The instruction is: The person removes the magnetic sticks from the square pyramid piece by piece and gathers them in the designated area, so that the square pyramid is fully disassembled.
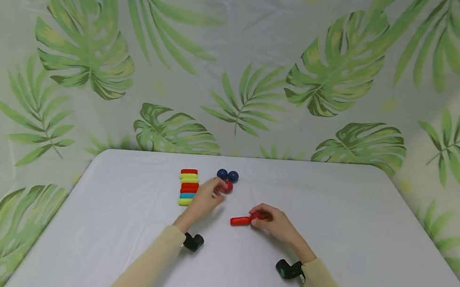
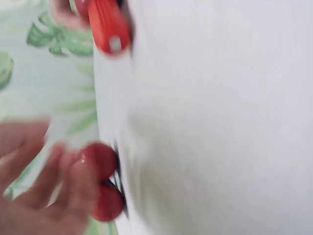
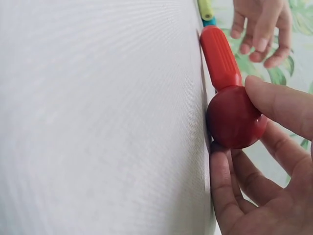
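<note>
My right hand [image 1: 273, 222] pinches a shiny red ball [image 3: 234, 117] between thumb and fingers, low on the white table. The ball touches the end of a ridged red plastic stick [image 1: 240, 221], which points toward the left. My left hand [image 1: 208, 198] is held with its fingers loosely bent beside a red ball [image 1: 228, 187]. Blurred in the left wrist view, that hand's fingers are close to two red balls [image 2: 101, 161]; whether they touch one I cannot tell. Two dark blue balls [image 1: 233, 176] sit just behind.
Left of my left hand lies a column of short red, yellow, and blue sticks [image 1: 188, 177], stacked side by side. The white table [image 1: 118, 225] ends at a leaf-patterned cloth backdrop [image 1: 247, 69]. Each wrist wears a black camera [image 1: 194, 242].
</note>
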The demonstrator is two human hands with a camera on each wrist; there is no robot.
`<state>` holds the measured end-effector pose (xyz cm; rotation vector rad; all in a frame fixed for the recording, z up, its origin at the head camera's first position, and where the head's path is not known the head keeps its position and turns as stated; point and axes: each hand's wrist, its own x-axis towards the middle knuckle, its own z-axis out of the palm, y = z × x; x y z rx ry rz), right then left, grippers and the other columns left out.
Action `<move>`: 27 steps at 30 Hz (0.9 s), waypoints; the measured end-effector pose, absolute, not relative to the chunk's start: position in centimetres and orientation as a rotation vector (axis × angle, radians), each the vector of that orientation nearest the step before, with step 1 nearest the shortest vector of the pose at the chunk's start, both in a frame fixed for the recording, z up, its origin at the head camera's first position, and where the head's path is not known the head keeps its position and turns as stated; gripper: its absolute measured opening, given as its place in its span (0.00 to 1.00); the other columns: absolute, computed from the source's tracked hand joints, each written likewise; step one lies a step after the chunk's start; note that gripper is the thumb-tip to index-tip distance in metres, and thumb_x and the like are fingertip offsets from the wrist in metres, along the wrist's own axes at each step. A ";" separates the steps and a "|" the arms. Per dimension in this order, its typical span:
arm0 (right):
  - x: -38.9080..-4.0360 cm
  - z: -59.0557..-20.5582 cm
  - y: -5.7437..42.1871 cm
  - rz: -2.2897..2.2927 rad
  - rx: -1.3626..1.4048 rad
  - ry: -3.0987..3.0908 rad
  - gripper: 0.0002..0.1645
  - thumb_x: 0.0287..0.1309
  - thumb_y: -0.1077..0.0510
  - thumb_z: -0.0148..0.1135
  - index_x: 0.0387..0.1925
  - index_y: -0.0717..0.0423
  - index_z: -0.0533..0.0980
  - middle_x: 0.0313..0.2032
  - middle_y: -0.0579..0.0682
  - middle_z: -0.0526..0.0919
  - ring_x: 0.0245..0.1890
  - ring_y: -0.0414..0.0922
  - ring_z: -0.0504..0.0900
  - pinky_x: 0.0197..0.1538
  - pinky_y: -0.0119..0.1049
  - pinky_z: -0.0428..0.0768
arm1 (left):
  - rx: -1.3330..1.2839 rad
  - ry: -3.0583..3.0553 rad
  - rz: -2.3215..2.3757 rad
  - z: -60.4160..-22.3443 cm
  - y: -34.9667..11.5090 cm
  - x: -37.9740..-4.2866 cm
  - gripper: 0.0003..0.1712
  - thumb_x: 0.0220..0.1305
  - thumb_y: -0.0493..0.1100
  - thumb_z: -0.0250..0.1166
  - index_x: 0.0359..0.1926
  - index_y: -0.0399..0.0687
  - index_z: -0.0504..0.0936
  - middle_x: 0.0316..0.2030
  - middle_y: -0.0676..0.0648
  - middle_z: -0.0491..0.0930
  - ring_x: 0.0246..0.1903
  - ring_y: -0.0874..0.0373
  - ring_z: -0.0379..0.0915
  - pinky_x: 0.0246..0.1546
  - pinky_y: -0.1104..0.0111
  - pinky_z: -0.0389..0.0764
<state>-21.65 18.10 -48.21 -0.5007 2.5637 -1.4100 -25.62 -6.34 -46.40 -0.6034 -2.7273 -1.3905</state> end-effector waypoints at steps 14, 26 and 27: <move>-21.7 -48.3 18.0 -1.464 -0.493 2.534 0.14 0.59 0.55 0.65 0.45 0.56 0.78 0.39 0.48 0.81 0.38 0.46 0.77 0.46 0.42 0.74 | -0.856 -2.991 -0.951 -46.9 -3.3 -22.9 0.08 0.59 0.36 0.67 0.37 0.48 0.77 0.28 0.53 0.74 0.30 0.59 0.69 0.33 0.72 0.74; -21.8 -48.4 17.8 -1.488 -0.271 2.645 0.18 0.57 0.56 0.68 0.48 0.56 0.78 0.43 0.51 0.80 0.44 0.48 0.77 0.48 0.42 0.76 | -0.642 -2.898 -1.111 -45.6 -10.5 -21.9 0.07 0.57 0.32 0.68 0.36 0.44 0.81 0.30 0.52 0.75 0.32 0.57 0.70 0.34 0.68 0.76; -22.0 -48.4 17.7 -1.494 -0.253 2.654 0.18 0.57 0.56 0.68 0.48 0.57 0.78 0.44 0.51 0.80 0.44 0.49 0.77 0.49 0.43 0.76 | -0.598 -2.890 -1.091 -45.6 -11.3 -21.9 0.07 0.56 0.32 0.68 0.36 0.44 0.82 0.30 0.52 0.74 0.32 0.58 0.70 0.34 0.68 0.76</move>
